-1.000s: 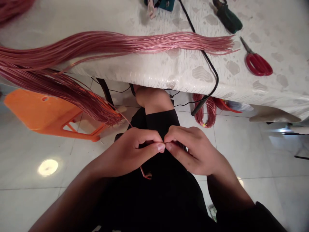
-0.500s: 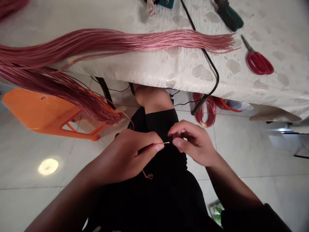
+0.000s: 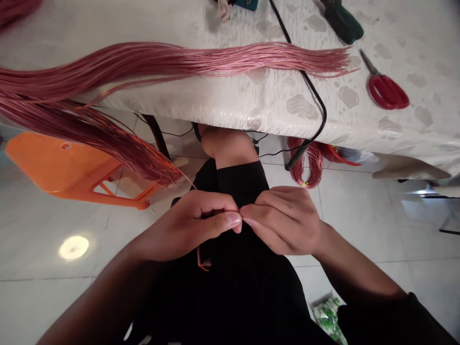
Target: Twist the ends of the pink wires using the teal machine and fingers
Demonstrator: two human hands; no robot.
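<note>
My left hand [image 3: 190, 225] pinches a thin pink copper wire [image 3: 189, 181] between thumb and fingers above my black-clad lap. The wire rises from a long pink wire bundle [image 3: 118, 139], which lies across the table and droops over its edge. A short bent wire end [image 3: 204, 264] shows below my left hand. My right hand [image 3: 283, 220] presses its fingertips against my left thumb tip. The fingers hide whatever lies between the hands, so I cannot tell whether my right hand grips the wire.
On the white patterned table [image 3: 251, 103] lie red-handled scissors [image 3: 387, 92], a green-handled tool [image 3: 341, 21] and a black cable [image 3: 319, 103]. A pink wire coil [image 3: 305, 163] hangs below the edge. An orange plastic stool [image 3: 68, 167] stands at the left.
My right hand has moved left and closed against my left hand, hiding the wire tip that showed between them. The short bent wire end has shifted left.
</note>
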